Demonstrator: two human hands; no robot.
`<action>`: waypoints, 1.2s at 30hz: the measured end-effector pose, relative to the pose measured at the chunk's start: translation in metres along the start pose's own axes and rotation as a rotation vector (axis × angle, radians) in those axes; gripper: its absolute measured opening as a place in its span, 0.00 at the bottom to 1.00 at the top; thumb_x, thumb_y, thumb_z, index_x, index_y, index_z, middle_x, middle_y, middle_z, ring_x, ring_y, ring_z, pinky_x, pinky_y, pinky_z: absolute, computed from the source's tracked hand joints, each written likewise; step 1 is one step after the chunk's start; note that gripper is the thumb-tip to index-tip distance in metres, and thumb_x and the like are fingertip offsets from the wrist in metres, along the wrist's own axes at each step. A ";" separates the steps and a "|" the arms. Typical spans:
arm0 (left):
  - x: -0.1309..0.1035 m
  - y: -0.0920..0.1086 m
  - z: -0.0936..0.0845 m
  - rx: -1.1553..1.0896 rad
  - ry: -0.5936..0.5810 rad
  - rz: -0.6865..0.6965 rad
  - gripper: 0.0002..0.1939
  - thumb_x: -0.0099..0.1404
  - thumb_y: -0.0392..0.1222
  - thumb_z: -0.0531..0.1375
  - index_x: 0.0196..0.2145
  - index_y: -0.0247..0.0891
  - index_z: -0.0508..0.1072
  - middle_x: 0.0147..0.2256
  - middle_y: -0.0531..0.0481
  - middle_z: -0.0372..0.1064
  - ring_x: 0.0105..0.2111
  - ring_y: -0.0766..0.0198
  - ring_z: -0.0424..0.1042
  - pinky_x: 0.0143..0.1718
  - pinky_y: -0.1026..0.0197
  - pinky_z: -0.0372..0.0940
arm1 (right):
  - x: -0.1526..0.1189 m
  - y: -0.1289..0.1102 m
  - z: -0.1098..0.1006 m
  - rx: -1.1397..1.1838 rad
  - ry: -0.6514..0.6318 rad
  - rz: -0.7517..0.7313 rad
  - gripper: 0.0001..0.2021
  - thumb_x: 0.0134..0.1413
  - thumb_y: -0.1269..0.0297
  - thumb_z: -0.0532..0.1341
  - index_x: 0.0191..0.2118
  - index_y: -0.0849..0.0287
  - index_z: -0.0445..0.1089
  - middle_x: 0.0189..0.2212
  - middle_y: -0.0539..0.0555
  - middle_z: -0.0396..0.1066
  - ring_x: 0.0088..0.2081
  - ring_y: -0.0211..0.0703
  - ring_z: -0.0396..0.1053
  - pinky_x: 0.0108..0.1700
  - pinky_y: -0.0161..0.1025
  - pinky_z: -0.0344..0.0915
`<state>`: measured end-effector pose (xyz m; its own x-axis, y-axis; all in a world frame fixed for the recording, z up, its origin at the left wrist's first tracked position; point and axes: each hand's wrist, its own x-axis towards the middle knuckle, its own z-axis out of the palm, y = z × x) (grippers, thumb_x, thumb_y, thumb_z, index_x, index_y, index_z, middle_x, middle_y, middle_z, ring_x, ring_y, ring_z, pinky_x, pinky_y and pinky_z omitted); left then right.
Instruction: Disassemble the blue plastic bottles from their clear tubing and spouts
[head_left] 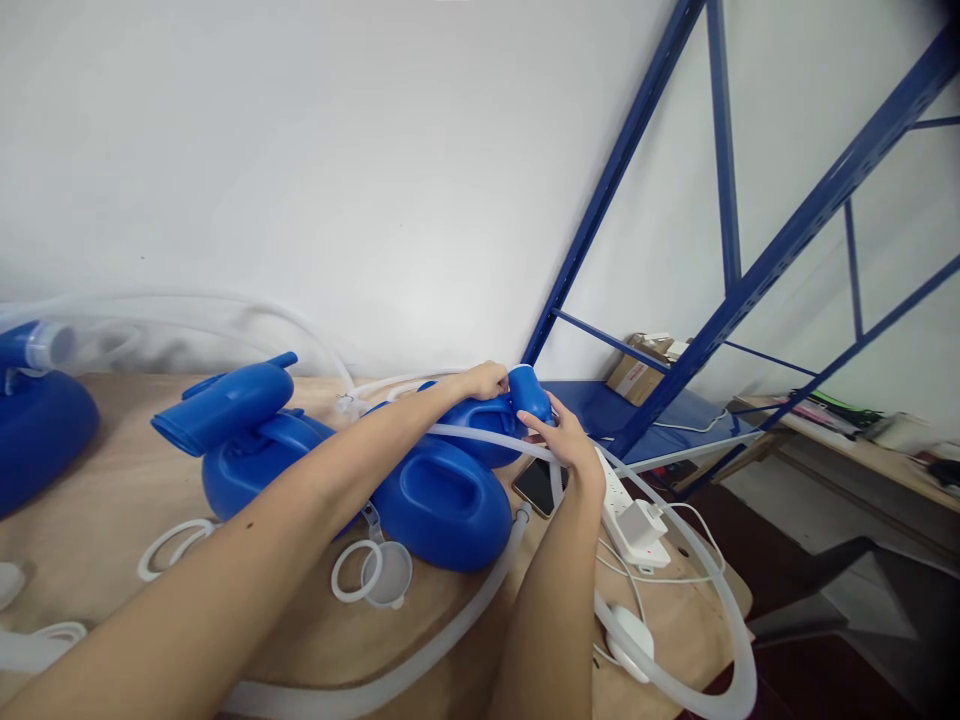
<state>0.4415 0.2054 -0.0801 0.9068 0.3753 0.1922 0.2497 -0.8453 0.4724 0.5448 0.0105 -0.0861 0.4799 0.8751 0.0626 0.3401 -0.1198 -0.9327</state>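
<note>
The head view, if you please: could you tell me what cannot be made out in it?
In the head view:
Left hand: whether it pinches anything, hidden by the hand itself.
Blue tube: its lower end, partly hidden by the right hand.
Phone: its right side, partly covered by a pale hose.
Far-left blue bottle: cut off by the left edge.
Cardboard box: its print, too small to read.

tan tabletop (124,410): blue jugs (450,545), translucent hose (465,627), power strip (615,500), phone (535,487)

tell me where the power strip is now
The power strip lies right of centre in the head view, on the table, just right of the right forearm.
</note>
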 end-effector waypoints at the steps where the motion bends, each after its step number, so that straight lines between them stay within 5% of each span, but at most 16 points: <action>1: 0.001 -0.001 0.001 0.018 0.004 0.013 0.04 0.60 0.28 0.60 0.28 0.29 0.73 0.27 0.50 0.68 0.30 0.67 0.65 0.40 0.62 0.63 | 0.000 0.000 0.000 -0.001 0.001 0.001 0.41 0.58 0.63 0.69 0.73 0.60 0.54 0.51 0.61 0.73 0.28 0.40 0.76 0.35 0.36 0.75; 6: 0.006 -0.009 0.003 0.029 0.005 0.029 0.05 0.61 0.30 0.60 0.31 0.28 0.76 0.30 0.47 0.72 0.32 0.66 0.68 0.40 0.62 0.65 | 0.001 0.001 0.000 -0.015 0.009 0.004 0.41 0.58 0.63 0.69 0.73 0.59 0.55 0.50 0.61 0.73 0.28 0.40 0.76 0.34 0.35 0.74; 13: -0.006 -0.014 -0.006 -0.091 -0.150 0.039 0.21 0.60 0.27 0.56 0.48 0.31 0.81 0.42 0.47 0.79 0.39 0.64 0.75 0.40 0.68 0.67 | 0.000 0.001 -0.001 0.007 -0.006 0.006 0.38 0.58 0.63 0.69 0.71 0.60 0.57 0.51 0.62 0.72 0.27 0.38 0.75 0.33 0.34 0.73; 17: -0.007 -0.013 -0.009 -0.054 -0.109 0.052 0.27 0.56 0.21 0.52 0.48 0.27 0.81 0.42 0.45 0.79 0.39 0.66 0.75 0.40 0.70 0.66 | -0.001 0.001 -0.002 -0.016 -0.014 0.000 0.39 0.58 0.61 0.69 0.72 0.59 0.57 0.50 0.60 0.74 0.28 0.39 0.75 0.34 0.35 0.75; 28: 0.005 -0.010 -0.004 0.131 -0.012 0.145 0.11 0.54 0.22 0.59 0.32 0.30 0.79 0.30 0.47 0.75 0.33 0.65 0.70 0.43 0.62 0.64 | -0.001 -0.001 0.000 -0.013 -0.017 0.015 0.40 0.57 0.60 0.70 0.72 0.59 0.57 0.50 0.60 0.74 0.28 0.40 0.76 0.37 0.37 0.76; 36: 0.010 -0.014 0.001 0.043 -0.051 -0.021 0.11 0.63 0.24 0.60 0.42 0.27 0.79 0.35 0.47 0.76 0.36 0.66 0.75 0.41 0.63 0.69 | -0.004 -0.005 0.001 -0.036 0.003 0.003 0.42 0.57 0.62 0.70 0.74 0.58 0.54 0.50 0.61 0.74 0.28 0.41 0.76 0.36 0.37 0.76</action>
<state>0.4476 0.2208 -0.0855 0.9171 0.3738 0.1384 0.2817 -0.8534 0.4385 0.5401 0.0077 -0.0819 0.4835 0.8732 0.0609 0.3674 -0.1392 -0.9196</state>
